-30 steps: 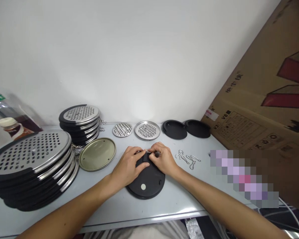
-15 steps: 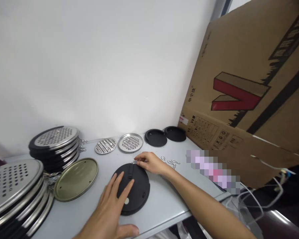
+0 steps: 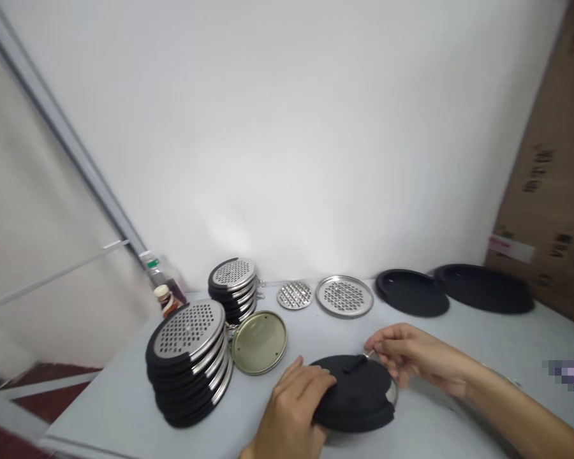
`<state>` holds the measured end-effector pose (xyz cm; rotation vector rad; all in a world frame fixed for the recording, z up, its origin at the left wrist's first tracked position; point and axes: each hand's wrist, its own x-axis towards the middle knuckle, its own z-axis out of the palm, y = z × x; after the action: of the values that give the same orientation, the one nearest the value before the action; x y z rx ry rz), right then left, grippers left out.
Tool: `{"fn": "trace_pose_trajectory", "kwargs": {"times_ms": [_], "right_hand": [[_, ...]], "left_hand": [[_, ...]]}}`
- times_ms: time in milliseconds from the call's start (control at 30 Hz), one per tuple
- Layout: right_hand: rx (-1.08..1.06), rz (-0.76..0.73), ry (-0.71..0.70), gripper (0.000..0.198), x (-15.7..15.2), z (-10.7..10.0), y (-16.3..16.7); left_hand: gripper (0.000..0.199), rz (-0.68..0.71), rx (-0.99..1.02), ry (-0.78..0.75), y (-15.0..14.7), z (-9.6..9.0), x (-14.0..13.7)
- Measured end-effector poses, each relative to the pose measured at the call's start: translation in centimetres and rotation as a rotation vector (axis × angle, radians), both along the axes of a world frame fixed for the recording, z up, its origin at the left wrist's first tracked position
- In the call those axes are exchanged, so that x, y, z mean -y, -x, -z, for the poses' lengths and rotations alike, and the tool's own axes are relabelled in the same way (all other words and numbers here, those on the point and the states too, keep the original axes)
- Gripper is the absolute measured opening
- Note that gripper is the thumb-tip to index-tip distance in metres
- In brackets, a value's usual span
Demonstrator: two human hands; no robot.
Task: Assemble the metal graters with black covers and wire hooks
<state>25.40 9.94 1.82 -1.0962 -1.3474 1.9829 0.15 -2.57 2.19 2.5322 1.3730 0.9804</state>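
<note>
A round black disc (image 3: pixel 351 398) is tilted just above the tabletop, with a strip of metal rim showing at its right edge. My left hand (image 3: pixel 294 405) is closed around the disc's left side, the thumb hidden. At the far edge, my right hand (image 3: pixel 409 354) pinches a small metal wire hook (image 3: pixel 368 354) by the disc's raised tab. Behind my left hand lies a shallow olive-green round plate (image 3: pixel 259 342). Farther back are a small perforated metal disc (image 3: pixel 294 296) and a larger perforated metal plate (image 3: pixel 344 297).
Two stacks of perforated metal plates with black rims, a near stack (image 3: pixel 189 341) and a far stack (image 3: pixel 233 274), stand on the left. Black round covers (image 3: pixel 411 293) lie at the back right beside a cardboard box (image 3: pixel 550 210). Bottles (image 3: pixel 165 293) stand behind the stacks.
The view has swung left. The black disc has come up off the table and tilted. My left hand, earlier spread over it, is now wrapped around its side.
</note>
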Motion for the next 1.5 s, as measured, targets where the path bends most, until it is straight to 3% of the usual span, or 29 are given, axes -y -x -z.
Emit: {"fn": "trace_pose_trajectory", "kwargs": {"times_ms": [100,167,233,367,433,500,600,833,1100,1233,1333,1400,1433,1500], "right_hand": [[-0.006,-0.027,-0.009,0.019,0.3,-0.4,0.0],[-0.033,-0.052,-0.02,0.021,0.6,-0.5,0.0],[-0.041,-0.033,-0.033,0.025,0.7,-0.4,0.0],[-0.009,0.037,-0.038,0.035,0.5,0.3,-0.1],[-0.003,0.026,-0.032,0.036,0.4,0.6,-0.1],[0.002,0.007,-0.037,0.037,0.5,0.7,0.0],[0.019,-0.011,-0.046,0.037,0.8,0.5,0.2],[0.061,-0.016,-0.037,0.037,0.9,-0.1,0.7],[0.075,-0.036,-0.066,0.038,0.9,0.2,0.8],[0.08,-0.037,-0.082,0.038,1.0,-0.1,0.9],[0.083,-0.053,-0.091,0.037,1.2,-0.4,1.0],[0.079,-0.056,-0.099,0.036,1.2,-0.6,1.0],[0.077,-0.055,-0.104,0.036,1.2,-0.7,1.0],[0.071,-0.048,-0.115,0.035,1.1,-0.8,1.0]], "left_hand": [[0.027,-0.14,0.22,0.061,-0.5,-3.7,0.4],[0.019,-0.254,0.334,0.174,-0.2,-6.4,0.3],[0.025,-0.334,0.478,0.198,1.2,-9.2,-0.3],[0.044,-0.486,0.727,0.052,7.2,-14.3,-1.6],[0.055,-0.508,0.898,0.143,10.6,-16.1,-1.8],[0.052,-0.517,1.029,0.272,13.3,-17.0,-1.6],[0.049,-0.591,1.081,0.349,15.6,-16.7,-1.0],[0.047,-0.81,1.011,0.308,18.1,-14.2,0.1],[0.054,-0.917,0.382,0.238,21.4,-13.3,1.5],[0.056,-0.952,0.116,0.207,22.0,-13.7,1.6],[0.056,-1.059,-0.101,-0.074,19.7,-14.3,1.8],[0.049,-1.04,-0.094,-0.317,16.3,-14.1,2.0],[0.041,-0.961,-0.065,-0.404,14.2,-13.6,1.9],[0.021,-0.681,-0.044,-0.349,9.8,-11.7,1.4]]}}
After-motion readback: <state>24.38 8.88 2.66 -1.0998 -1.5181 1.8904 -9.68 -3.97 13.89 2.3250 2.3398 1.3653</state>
